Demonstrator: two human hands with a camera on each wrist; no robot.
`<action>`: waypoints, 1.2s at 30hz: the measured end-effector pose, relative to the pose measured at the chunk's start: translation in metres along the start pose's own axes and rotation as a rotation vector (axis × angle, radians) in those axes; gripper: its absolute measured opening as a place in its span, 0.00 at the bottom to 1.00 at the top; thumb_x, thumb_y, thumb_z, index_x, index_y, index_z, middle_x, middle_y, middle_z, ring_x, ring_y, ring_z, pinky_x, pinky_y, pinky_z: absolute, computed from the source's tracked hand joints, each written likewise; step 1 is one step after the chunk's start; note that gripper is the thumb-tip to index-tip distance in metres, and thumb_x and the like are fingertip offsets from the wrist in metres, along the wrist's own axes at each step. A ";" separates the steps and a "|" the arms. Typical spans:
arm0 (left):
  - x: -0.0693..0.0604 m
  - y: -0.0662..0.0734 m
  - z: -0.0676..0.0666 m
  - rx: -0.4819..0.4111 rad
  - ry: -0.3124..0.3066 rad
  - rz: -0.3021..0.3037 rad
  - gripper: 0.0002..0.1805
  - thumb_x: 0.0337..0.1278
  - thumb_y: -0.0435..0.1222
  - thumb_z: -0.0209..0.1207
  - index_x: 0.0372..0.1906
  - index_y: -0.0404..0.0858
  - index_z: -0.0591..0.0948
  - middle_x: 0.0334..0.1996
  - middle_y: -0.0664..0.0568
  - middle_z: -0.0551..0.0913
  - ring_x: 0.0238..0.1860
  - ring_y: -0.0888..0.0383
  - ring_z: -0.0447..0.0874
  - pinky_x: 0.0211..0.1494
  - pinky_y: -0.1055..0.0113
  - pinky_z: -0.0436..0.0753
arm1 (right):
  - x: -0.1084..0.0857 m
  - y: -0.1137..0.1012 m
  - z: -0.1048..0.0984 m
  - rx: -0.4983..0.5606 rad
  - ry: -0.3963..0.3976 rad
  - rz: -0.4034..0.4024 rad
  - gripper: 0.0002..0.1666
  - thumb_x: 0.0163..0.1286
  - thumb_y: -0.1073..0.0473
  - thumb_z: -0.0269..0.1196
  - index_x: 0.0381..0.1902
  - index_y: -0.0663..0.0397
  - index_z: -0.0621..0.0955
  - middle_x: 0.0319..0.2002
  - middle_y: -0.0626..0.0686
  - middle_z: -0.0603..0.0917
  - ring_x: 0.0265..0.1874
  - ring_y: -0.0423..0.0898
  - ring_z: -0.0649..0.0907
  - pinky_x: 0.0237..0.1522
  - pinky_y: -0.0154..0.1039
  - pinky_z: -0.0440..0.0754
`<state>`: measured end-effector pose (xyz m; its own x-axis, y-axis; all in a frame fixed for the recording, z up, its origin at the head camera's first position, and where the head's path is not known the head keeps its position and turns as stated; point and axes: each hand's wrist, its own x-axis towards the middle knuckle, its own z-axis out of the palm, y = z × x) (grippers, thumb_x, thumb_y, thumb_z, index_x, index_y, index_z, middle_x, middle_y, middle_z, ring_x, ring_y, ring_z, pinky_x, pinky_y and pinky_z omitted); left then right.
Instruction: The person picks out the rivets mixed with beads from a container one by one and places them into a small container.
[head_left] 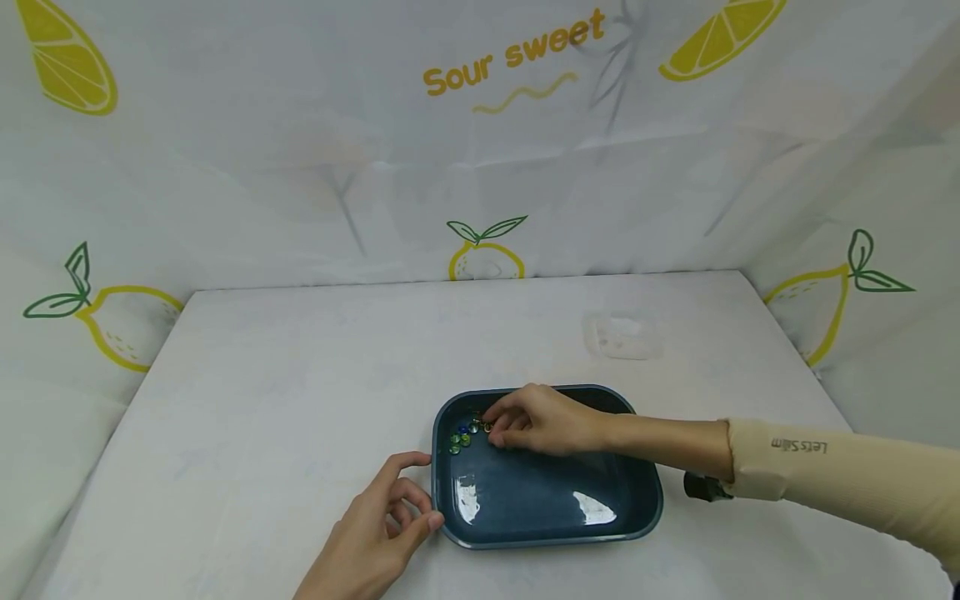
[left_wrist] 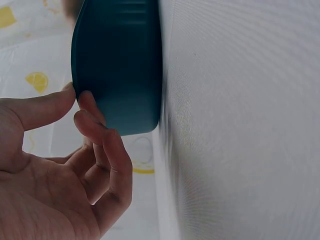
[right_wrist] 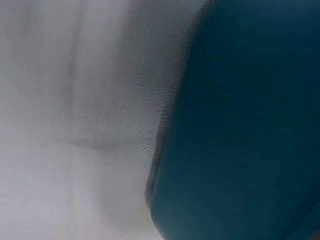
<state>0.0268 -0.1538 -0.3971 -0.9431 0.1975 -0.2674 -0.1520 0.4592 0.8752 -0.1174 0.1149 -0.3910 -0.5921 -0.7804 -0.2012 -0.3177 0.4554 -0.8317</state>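
While the tray (head_left: 525,498) stretches sideways, the left hand (head_left: 378,525) touches it, fingers parted (right hand (head_left: 551,422): hold unclear).

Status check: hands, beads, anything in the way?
Left hand touches tray, left side. Right hand inside at beads, grip unclear. Beads clustered toward far left corner. Clear container beyond tray, seemingly not blocking.

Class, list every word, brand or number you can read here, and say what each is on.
"Sour sweet": on the white backdrop.
"Let'sSlim", as far as its small, upside-down letters can be read: on the beige sleeve.
No lettering shows on the tray.
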 end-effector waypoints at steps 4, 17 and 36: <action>0.000 0.000 0.000 0.003 -0.004 -0.011 0.34 0.66 0.39 0.74 0.73 0.45 0.72 0.36 0.57 0.86 0.27 0.66 0.78 0.33 0.72 0.79 | -0.001 0.003 0.001 -0.024 -0.002 -0.002 0.21 0.78 0.63 0.67 0.62 0.72 0.83 0.47 0.56 0.94 0.45 0.39 0.93 0.51 0.32 0.90; 0.001 0.000 -0.001 0.011 -0.010 -0.016 0.34 0.67 0.40 0.74 0.73 0.44 0.72 0.37 0.57 0.85 0.27 0.66 0.78 0.33 0.72 0.79 | 0.000 0.003 0.004 -0.072 0.009 -0.033 0.15 0.77 0.64 0.67 0.58 0.67 0.86 0.42 0.52 0.94 0.39 0.33 0.89 0.46 0.28 0.87; 0.000 0.000 0.001 0.016 0.002 -0.012 0.34 0.66 0.40 0.74 0.73 0.44 0.72 0.36 0.58 0.85 0.27 0.66 0.78 0.32 0.72 0.79 | 0.005 0.004 0.007 -0.127 -0.020 -0.105 0.08 0.76 0.67 0.67 0.49 0.61 0.89 0.40 0.51 0.93 0.35 0.29 0.86 0.43 0.27 0.87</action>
<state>0.0266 -0.1531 -0.3970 -0.9417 0.1903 -0.2773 -0.1588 0.4754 0.8653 -0.1163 0.1102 -0.3994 -0.5360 -0.8344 -0.1283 -0.4690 0.4206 -0.7766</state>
